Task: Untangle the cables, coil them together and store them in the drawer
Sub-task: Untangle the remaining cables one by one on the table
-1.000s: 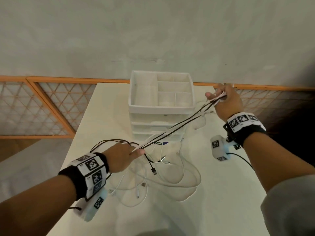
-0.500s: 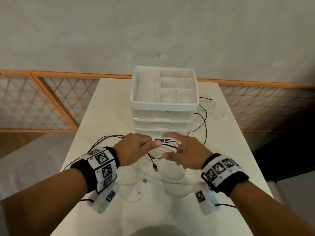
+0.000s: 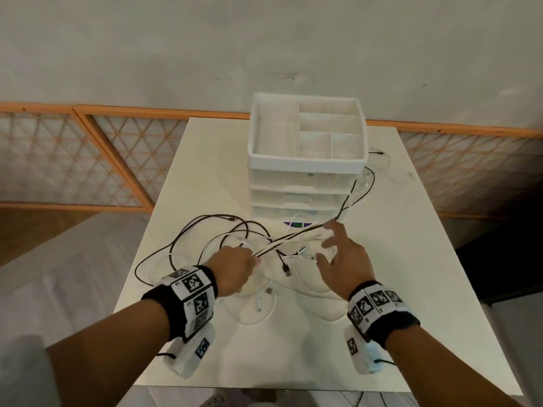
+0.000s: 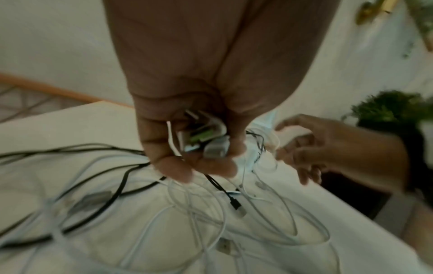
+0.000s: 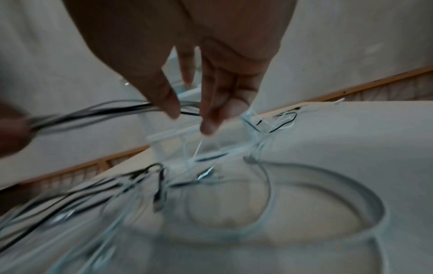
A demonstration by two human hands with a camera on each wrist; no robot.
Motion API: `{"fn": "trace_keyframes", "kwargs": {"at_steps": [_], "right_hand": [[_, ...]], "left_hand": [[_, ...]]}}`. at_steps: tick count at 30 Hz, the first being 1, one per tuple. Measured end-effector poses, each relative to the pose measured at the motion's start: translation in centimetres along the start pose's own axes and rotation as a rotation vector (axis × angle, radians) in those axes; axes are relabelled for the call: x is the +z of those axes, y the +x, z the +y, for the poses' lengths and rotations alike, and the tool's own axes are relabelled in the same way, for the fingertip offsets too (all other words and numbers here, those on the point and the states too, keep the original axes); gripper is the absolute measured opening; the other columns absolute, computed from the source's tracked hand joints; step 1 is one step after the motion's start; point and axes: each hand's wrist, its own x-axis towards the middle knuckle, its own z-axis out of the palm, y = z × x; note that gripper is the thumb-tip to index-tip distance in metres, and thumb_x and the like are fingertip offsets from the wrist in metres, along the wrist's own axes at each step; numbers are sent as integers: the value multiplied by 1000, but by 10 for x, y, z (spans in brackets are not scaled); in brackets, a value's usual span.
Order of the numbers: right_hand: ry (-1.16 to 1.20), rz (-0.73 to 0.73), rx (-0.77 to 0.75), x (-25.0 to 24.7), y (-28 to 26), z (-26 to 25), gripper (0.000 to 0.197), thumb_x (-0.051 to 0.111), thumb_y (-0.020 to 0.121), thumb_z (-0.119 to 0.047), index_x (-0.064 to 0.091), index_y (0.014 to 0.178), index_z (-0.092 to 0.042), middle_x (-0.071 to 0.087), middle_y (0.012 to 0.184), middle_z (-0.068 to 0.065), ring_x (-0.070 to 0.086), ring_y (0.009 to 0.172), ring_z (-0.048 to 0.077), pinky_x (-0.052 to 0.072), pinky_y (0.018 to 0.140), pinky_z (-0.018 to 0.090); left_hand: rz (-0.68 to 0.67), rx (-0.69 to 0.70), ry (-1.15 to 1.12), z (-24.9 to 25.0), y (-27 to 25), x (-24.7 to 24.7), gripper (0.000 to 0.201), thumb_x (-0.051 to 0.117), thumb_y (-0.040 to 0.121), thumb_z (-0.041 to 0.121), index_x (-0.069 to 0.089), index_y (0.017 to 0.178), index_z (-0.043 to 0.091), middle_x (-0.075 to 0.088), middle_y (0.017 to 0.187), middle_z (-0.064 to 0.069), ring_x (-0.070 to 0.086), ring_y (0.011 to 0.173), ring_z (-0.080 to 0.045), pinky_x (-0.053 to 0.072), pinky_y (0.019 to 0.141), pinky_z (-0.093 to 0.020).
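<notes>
Several black and white cables (image 3: 188, 230) lie tangled on the white table (image 3: 405, 259) in front of a white drawer unit (image 3: 305, 183). My left hand (image 3: 254, 259) grips a bundle of these cables (image 3: 288, 237) near their ends. The left wrist view shows my left hand (image 4: 201, 166) curled round the green and white plug ends (image 4: 206, 140). My right hand (image 3: 326, 243) hovers just right of it, fingers spread and nearly straight. In the right wrist view the bundle (image 5: 117, 109) runs loosely between the thumb and fingers of my right hand (image 5: 189, 115). The drawers look closed.
The drawer unit's top is an open tray with dividers (image 3: 305, 127). More cable trails round its right side (image 3: 367, 177). A loose white loop (image 3: 258, 315) lies near the table's front. An orange lattice railing (image 3: 88, 160) and a grey wall stand behind the table.
My right hand let go of the stretched bundle at the far right, came back beside my left hand, and now reaches out along the cables again. My left hand stays gripping.
</notes>
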Motion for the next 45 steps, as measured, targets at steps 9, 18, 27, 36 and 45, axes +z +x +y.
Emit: {"fn": "trace_keyframes", "kwargs": {"at_steps": [9, 18, 27, 36, 45], "right_hand": [[-182, -326, 186, 59, -2, -19, 36, 56, 91, -36, 54, 127, -31, 70, 114, 2, 63, 108, 27, 52, 91, 36], [157, 161, -370, -73, 10, -102, 11, 67, 92, -27, 78, 91, -22, 71, 77, -6, 56, 63, 3, 46, 67, 23], [294, 770, -148, -174, 27, -80, 14, 62, 89, -26, 74, 97, -25, 69, 89, -1, 58, 71, 13, 48, 68, 24], [112, 532, 373, -165, 34, -32, 35, 44, 102, -33, 62, 130, -26, 61, 131, 13, 53, 123, 33, 41, 98, 33], [122, 406, 368, -170, 74, -23, 41, 35, 104, -41, 54, 138, -32, 56, 140, 11, 48, 131, 29, 35, 106, 33]], "left_hand": [[207, 214, -57, -1, -7, -8, 46, 49, 98, 47, 40, 69, 13, 41, 60, 4, 40, 55, -14, 32, 55, -28], [332, 296, -624, 36, -3, -35, 33, 43, 103, 39, 59, 96, 11, 70, 70, 5, 45, 40, -15, 37, 42, -21], [227, 198, -490, 16, 2, -25, 37, 42, 103, 36, 46, 74, 14, 58, 62, 2, 44, 41, -13, 32, 38, -21], [243, 173, -671, 31, -12, -51, 28, 47, 103, 32, 47, 86, 10, 50, 57, -3, 34, 38, -15, 25, 36, -20], [340, 118, -450, 49, -14, -75, 36, 48, 101, 32, 46, 73, 9, 54, 58, -7, 37, 39, -19, 28, 39, -22]]}}
